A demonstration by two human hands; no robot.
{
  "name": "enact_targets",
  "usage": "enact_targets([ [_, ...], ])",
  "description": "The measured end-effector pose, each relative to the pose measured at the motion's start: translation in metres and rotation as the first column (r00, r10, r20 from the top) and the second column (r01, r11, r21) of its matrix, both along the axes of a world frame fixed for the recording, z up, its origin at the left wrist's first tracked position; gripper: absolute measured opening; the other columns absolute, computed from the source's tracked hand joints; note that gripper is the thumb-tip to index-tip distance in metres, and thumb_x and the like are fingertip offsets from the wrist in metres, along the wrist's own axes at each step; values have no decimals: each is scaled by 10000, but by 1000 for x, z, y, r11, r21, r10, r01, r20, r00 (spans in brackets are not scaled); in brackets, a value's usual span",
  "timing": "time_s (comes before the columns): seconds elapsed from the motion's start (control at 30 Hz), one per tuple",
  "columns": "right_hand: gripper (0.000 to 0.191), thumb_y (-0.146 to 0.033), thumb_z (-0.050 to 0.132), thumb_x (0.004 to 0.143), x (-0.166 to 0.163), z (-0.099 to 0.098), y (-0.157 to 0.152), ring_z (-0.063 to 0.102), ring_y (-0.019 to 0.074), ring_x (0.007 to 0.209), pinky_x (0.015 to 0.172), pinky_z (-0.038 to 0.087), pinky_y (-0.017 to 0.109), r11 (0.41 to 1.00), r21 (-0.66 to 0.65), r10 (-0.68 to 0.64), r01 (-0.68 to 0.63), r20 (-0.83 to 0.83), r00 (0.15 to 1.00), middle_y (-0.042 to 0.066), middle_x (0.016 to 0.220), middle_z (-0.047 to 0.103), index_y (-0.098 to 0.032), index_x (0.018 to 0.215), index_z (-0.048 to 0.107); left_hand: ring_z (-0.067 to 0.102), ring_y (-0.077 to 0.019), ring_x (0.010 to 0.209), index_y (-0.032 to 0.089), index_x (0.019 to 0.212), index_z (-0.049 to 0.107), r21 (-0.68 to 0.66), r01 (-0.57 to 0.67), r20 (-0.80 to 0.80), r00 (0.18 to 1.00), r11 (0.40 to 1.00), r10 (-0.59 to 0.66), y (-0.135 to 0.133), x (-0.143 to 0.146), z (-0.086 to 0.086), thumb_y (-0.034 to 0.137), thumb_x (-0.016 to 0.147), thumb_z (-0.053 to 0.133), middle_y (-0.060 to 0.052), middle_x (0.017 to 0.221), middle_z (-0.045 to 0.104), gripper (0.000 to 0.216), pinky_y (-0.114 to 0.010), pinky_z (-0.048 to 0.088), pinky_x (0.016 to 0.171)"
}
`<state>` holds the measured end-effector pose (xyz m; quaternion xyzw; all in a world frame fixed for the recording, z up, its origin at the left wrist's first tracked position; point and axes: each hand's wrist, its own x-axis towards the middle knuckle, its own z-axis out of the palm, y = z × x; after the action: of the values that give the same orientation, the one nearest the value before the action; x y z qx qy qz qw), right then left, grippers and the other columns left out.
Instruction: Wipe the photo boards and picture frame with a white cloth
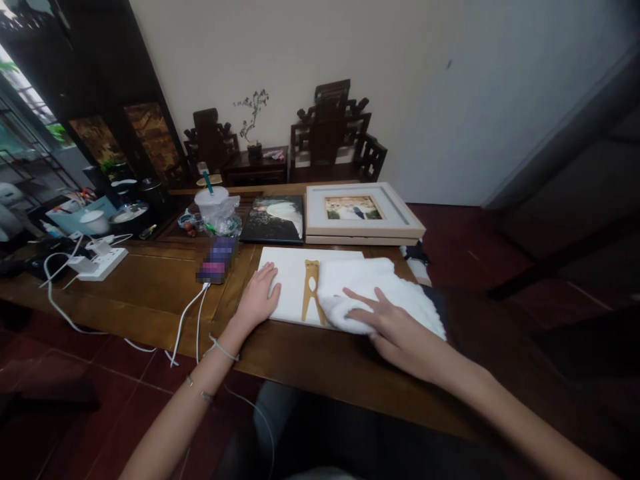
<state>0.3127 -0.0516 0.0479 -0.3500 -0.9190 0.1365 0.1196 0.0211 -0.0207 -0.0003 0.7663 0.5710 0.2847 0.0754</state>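
Observation:
A white flat panel (285, 275) with a golden cut-out-like figure (313, 283) on it lies on the wooden table near its front edge. My left hand (259, 293) rests on the panel's left side, fingers stretched out and holding nothing. Bunched over the panel's right part is a white towel (370, 283), which hides that side and hangs past it. My right hand (387, 323) grips the towel and presses it down, with some fingers sunk in its folds.
Behind the panel lie a dark picture panel (275, 217) and a pale-framed photo (365, 208). To the left are a phone (219, 260) on a white cable, a lidded cup (210, 200), plastic wrapping (220, 217) and a power strip (103, 263). Dark carved chairs (330, 133) stand by the wall.

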Motion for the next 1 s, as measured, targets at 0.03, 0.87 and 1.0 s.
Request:
enact_targets([
  [0.03, 533, -64, 414, 654, 2, 9, -9, 451, 318, 1379, 1138, 274, 656, 999, -35, 19, -19, 7, 1000, 127, 1372, 612, -213, 1104, 657, 455, -293, 1400, 72, 1277, 591, 1, 1, -5, 1000, 1000, -1, 0, 0, 0, 190, 926, 473, -212, 1442, 537, 389, -496, 357, 1174],
  [0.87, 415, -58, 471, 785, -8, -11, 25, 299, 354, 1458, 1121, 230, 694, 996, 92, -14, 10, 40, 999, 209, 1507, 455, -159, 1146, 648, 475, -292, 1386, 89, 1253, 608, 32, 13, 11, 1000, 999, -13, 6, -1, 0, 237, 923, 469, -195, 1418, 567, 388, -482, 355, 1180],
  [1.0, 459, -38, 474, 733, 2, 10, -13, 398, 341, 1410, 1125, 301, 624, 999, -23, 39, -39, 24, 999, 175, 1402, 576, -191, 1121, 665, 474, -281, 1388, 122, 1264, 605, 33, 7, 18, 1000, 999, -8, 6, -2, -1, 249, 921, 473, -168, 1427, 567, 389, -486, 355, 1178],
])
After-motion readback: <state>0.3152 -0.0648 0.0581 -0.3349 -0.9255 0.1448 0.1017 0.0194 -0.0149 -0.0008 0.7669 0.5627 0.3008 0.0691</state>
